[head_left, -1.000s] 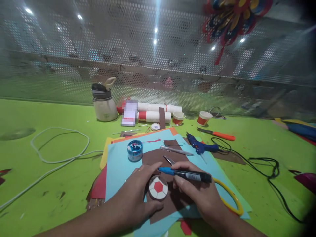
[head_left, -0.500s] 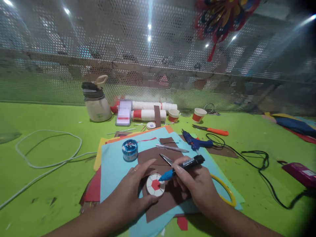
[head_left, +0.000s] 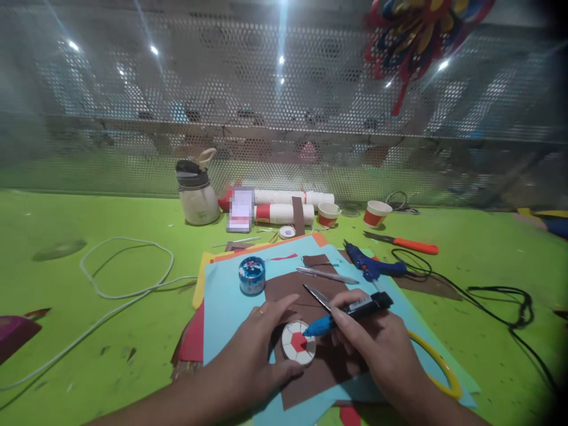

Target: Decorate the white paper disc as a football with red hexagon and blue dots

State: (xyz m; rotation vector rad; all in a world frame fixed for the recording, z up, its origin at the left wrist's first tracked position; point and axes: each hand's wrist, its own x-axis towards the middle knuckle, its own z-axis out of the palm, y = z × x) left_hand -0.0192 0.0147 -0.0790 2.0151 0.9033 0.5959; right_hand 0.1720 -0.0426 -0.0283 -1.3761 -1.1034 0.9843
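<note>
My left hand (head_left: pixel 266 343) is curled round the left side of a small white disc (head_left: pixel 293 355), thumb and fingers at its rim. A red hexagon lies in the disc's middle, with dark lines running outward to the edge. My right hand (head_left: pixel 377 337) grips a black marker (head_left: pixel 364 306) with a blue-stained front end; its tip is at the hexagon's upper right edge, and I cannot tell whether it touches. Beneath this hand lie scissors, partly hidden, with the blades (head_left: pixel 316 297) and a yellow handle (head_left: pixel 444 378) showing. Brown paper (head_left: pixel 306 387) is under the disc.
Light blue sheets (head_left: pixel 226 307) carry a blue-stained jar (head_left: pixel 252 276) and a silver pen (head_left: pixel 328 275). Right of them lie a blue glue gun (head_left: pixel 373 264), its black cord and an orange-handled knife (head_left: pixel 415 245). Behind stand a bottle (head_left: pixel 198 198), a phone (head_left: pixel 240 208) and paper cups (head_left: pixel 377 214).
The whole view has swung left, so everything sits further right in the picture. Both hands keep their hold; the marker tip stays close to the hexagon.
</note>
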